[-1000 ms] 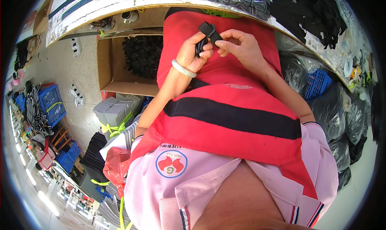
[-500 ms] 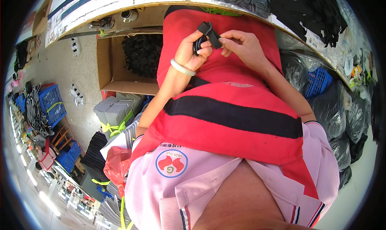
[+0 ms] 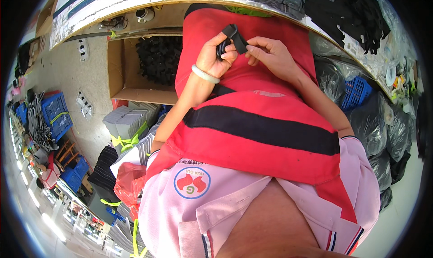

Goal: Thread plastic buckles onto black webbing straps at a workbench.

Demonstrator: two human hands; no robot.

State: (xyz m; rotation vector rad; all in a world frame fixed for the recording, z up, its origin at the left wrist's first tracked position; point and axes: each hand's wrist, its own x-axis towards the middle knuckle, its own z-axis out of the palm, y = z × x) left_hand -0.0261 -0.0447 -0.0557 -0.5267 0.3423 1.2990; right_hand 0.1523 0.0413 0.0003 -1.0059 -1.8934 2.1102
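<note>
Above the red apron (image 3: 252, 77) on my lap, my left hand (image 3: 212, 59) is closed on a black strap (image 3: 237, 38). One folded part of the strap stands up past the thumb and hangs over toward the right. Dark rounded loops (image 3: 220, 49) show inside the curled left fingers; whether they belong to the same strap I cannot tell. My right hand (image 3: 275, 59) has its thumb and forefinger at the strap's hanging end, pinched on it. A pale bangle (image 3: 205, 74) circles my left wrist.
Left of my lap stands an open cardboard box (image 3: 144, 95) of black pieces (image 3: 158, 59). The worktable (image 3: 103, 14) arches ahead, with black strips (image 3: 347, 19) at its right. Tied grey bundles (image 3: 124, 123) lie left; a blue basket (image 3: 356, 92) and black bags (image 3: 370, 123) stand right.
The strap's hanging end and my right fingertips have shifted very slightly. Both hands otherwise keep their places and their hold.
</note>
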